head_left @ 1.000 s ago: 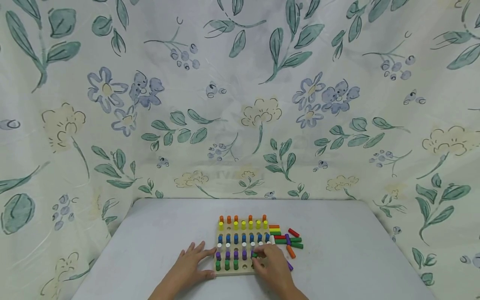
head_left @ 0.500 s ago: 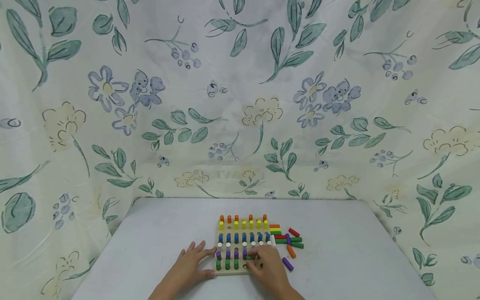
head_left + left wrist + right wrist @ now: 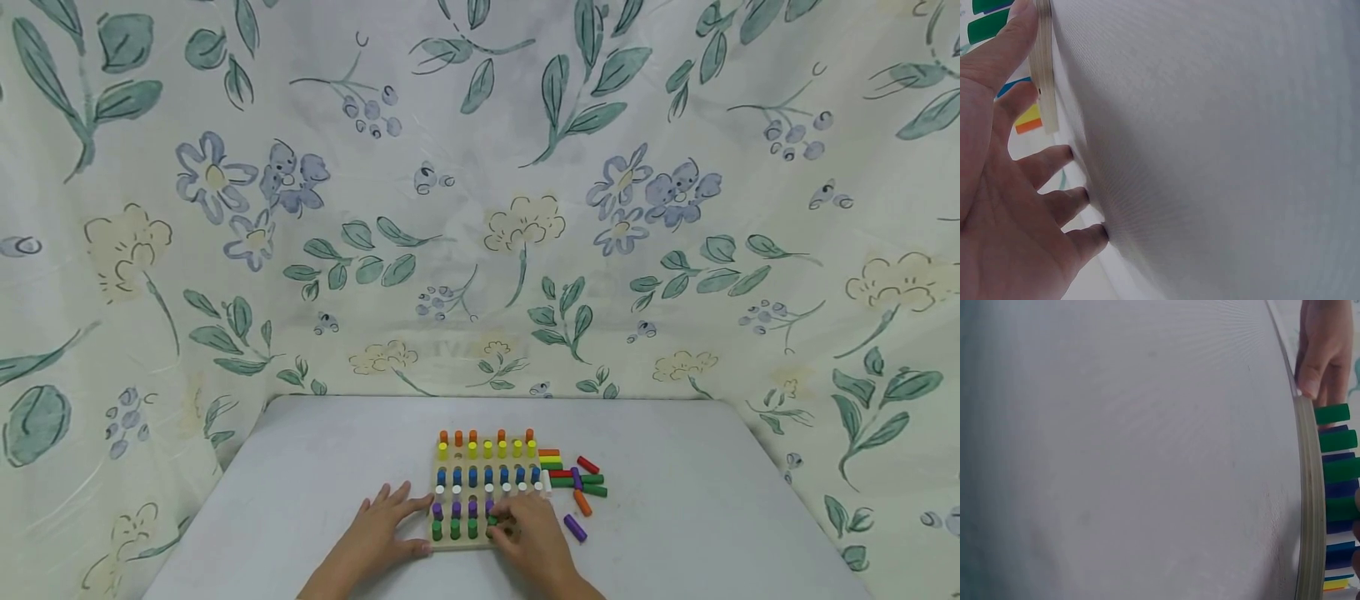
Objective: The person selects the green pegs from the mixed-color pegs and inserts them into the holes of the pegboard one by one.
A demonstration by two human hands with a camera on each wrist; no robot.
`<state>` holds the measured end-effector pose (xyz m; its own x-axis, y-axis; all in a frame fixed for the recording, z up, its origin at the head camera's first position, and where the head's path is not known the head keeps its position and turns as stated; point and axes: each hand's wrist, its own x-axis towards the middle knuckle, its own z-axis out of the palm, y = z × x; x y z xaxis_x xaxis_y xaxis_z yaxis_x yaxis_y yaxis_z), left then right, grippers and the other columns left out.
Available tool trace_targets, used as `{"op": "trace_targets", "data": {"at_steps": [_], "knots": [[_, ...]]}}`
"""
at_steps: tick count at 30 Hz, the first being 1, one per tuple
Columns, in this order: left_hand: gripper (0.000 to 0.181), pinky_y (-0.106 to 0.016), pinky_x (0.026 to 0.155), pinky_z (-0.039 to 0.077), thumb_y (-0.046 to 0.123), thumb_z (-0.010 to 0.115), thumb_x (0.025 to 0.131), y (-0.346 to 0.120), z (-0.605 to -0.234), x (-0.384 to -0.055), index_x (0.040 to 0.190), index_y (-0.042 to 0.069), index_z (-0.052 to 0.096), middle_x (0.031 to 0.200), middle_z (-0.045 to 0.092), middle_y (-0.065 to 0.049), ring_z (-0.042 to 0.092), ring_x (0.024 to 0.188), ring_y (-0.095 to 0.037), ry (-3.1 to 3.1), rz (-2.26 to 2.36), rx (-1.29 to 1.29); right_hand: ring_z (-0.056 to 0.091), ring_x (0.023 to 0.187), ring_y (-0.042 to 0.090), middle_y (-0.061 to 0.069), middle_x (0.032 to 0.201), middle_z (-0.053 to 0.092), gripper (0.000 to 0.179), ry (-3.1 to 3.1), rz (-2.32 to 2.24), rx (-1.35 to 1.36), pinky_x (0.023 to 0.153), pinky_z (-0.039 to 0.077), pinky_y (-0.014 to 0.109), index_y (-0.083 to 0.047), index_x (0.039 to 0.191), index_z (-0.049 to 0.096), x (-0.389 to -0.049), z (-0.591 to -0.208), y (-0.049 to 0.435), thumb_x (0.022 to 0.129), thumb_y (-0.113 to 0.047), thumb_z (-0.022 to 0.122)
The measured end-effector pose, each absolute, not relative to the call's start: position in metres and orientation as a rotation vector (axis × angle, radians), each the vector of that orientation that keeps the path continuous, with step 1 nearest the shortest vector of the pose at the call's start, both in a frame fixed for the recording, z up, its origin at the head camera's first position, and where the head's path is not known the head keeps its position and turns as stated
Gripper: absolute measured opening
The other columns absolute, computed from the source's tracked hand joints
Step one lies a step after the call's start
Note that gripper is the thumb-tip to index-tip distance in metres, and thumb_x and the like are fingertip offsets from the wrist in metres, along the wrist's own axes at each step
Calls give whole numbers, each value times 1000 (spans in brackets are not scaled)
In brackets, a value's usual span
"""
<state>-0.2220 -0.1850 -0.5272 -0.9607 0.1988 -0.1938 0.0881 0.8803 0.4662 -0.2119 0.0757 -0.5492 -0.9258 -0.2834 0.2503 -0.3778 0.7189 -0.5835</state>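
Note:
A wooden pegboard (image 3: 461, 547) lies on the white table, with rows of orange, yellow, blue, white, purple and green pegs standing in it. My right hand (image 3: 536, 533) pinches a green peg (image 3: 1341, 508) at the front row, beside three standing green pegs (image 3: 454, 529). In the right wrist view that peg is upright at the board, fingertips at its top. My left hand (image 3: 378, 533) touches the board's left edge with thumb and index finger; its other fingertips rest on the table in the left wrist view. The right hand covers the front right of the board.
Right of the board lies a loose pile of pegs, among them a green peg (image 3: 595, 492), a red peg (image 3: 588, 465) and an orange peg (image 3: 582, 502). Nearer the front a purple peg (image 3: 575, 528) lies alone. A flowered curtain (image 3: 480, 250) hangs behind the table (image 3: 675, 517).
My right hand has moved left along the board with the green peg, which now stands at the front row's fourth place. The left hand has stayed put.

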Motion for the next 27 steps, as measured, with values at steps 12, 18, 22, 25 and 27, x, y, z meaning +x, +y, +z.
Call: {"op": "trace_targets", "data": {"at_steps": [12, 18, 22, 25, 27], "knots": [[77, -75, 115, 12, 54, 83, 75, -185, -528, -223, 142, 21, 62, 156, 41, -26, 21, 147, -56, 2802, 680, 208, 47, 80, 2, -23, 85, 59, 16, -2873, 980, 511, 80, 48, 35, -24, 101, 72, -215, -552, 73, 89, -30, 79], [77, -75, 116, 11, 54, 83, 75, -184, -529, -224, 142, 21, 62, 156, 40, -26, 20, 147, -56, 2795, 671, 193, 47, 80, 2, -23, 83, 57, 18, -2863, 988, 506, 80, 48, 34, -23, 103, 70, -214, -552, 74, 89, -31, 80], [78, -75, 116, 12, 55, 83, 75, -185, -530, -224, 142, 21, 62, 156, 41, -26, 21, 146, -57, 2794, 668, 193, 46, 80, 2, -23, 81, 56, 19, -2832, 1026, 506, 78, 49, 31, -23, 103, 71, -213, -550, 74, 89, -31, 79], [78, -75, 116, 12, 55, 83, 75, -185, -530, -224, 142, 21, 62, 156, 40, -27, 20, 146, -57, 2791, 673, 196, 46, 79, 3, -22, 80, 55, 19, -2798, 1054, 512, 75, 48, 29, -22, 104, 71, -212, -550, 75, 89, -30, 79], [78, -75, 115, 12, 54, 83, 75, -185, -530, -224, 142, 21, 62, 156, 41, -27, 21, 146, -57, 2792, 670, 198, 47, 79, 2, -22, 80, 55, 19, -2780, 1073, 511, 73, 48, 26, -21, 106, 70, -211, -550, 76, 90, -30, 77]]}}
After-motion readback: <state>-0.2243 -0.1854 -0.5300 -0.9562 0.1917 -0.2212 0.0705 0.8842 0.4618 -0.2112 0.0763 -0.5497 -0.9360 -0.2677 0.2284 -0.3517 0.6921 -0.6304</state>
